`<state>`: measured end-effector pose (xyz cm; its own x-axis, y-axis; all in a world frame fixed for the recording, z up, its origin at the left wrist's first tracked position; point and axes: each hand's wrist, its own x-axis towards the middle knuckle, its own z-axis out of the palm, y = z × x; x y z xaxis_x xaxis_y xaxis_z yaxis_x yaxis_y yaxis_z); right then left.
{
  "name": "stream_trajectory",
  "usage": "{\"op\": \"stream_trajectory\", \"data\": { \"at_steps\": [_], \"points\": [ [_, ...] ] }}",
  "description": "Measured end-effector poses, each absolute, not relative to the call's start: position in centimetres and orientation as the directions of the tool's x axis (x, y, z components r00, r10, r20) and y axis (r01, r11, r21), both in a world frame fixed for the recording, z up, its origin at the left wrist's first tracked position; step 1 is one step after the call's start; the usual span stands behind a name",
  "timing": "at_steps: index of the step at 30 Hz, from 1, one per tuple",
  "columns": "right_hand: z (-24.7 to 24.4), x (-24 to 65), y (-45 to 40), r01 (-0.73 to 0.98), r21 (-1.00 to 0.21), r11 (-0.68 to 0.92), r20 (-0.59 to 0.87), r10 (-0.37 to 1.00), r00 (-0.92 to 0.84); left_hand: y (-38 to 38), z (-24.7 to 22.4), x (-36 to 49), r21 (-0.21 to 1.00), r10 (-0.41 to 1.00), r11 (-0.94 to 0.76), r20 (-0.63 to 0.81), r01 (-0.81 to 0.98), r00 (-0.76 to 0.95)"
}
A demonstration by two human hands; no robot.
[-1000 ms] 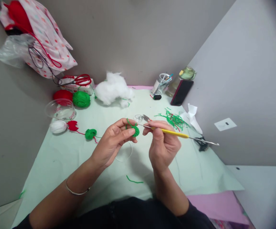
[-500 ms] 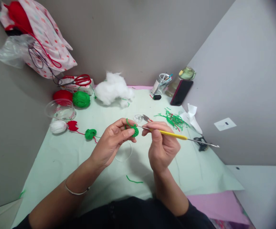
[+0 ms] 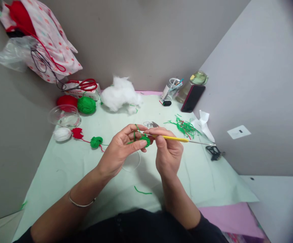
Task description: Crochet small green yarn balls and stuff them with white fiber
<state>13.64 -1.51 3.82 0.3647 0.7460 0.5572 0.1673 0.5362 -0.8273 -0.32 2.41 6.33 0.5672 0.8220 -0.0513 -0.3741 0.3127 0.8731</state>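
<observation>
Between its thumb and fingers, my left hand (image 3: 122,148) pinches a small round green crochet piece (image 3: 145,141). Green yarn loops up over the left index finger. My right hand (image 3: 168,148) is closed round the yellow handle of a crochet hook (image 3: 175,138), held like a pen. The hook's left end lies across the top of the green piece, by the yarn; whether it sits inside a stitch I cannot tell. Its other metal end points right toward a black claw clip (image 3: 214,152). Both hands are close together above the table.
Green yarn scraps (image 3: 184,126), a phone (image 3: 193,98) and a cup of tools (image 3: 171,89) stand or lie at the back right. White stuffing (image 3: 121,94) is at the back. Yarn balls (image 3: 86,105) and a clear bowl (image 3: 64,116) sit left. A green strand (image 3: 142,192) lies in front.
My right hand and the crochet hook have moved left, so the hook tip now reaches past the green piece toward the left fingers. The left hand has shifted only slightly.
</observation>
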Motion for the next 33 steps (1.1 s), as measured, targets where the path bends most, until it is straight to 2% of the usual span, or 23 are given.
{"op": "stream_trajectory", "data": {
  "at_steps": [5, 16, 24, 27, 29, 33],
  "points": [
    [3.7, 13.9, -1.5, -0.015, -0.869, 0.494, 0.450, 0.805, 0.386, 2.5, 6.0, -0.5, 0.902, 0.834, 0.253, -0.019, -0.351, 0.552],
    [4.0, 13.9, -1.1, -0.149, -0.852, 0.501, 0.415, 0.823, 0.388, 2.9, 6.5, -0.9, 0.947, 0.865, 0.157, 0.004, -0.279, 0.501],
    [4.0, 14.3, -1.3, -0.058, -0.866, 0.496, 0.446, 0.821, 0.356, 2.9, 6.6, -1.3, 0.975, 0.873, 0.078, 0.033, -0.207, 0.486],
    [4.4, 14.1, -1.8, 0.084, -0.850, 0.520, 0.513, 0.782, 0.354, 2.6, 6.7, -1.3, 0.990, 0.899, -0.028, 0.085, -0.139, 0.429],
    [4.4, 14.0, -2.0, 0.235, -0.797, 0.556, 0.603, 0.730, 0.320, 2.4, 6.7, -1.2, 0.990, 0.910, -0.110, 0.137, -0.091, 0.390],
    [3.4, 13.9, -2.2, 0.487, -0.583, 0.651, 0.794, 0.583, 0.171, 2.3, 6.6, -1.0, 0.982, 0.920, -0.180, 0.186, -0.050, 0.345]
  ]
}}
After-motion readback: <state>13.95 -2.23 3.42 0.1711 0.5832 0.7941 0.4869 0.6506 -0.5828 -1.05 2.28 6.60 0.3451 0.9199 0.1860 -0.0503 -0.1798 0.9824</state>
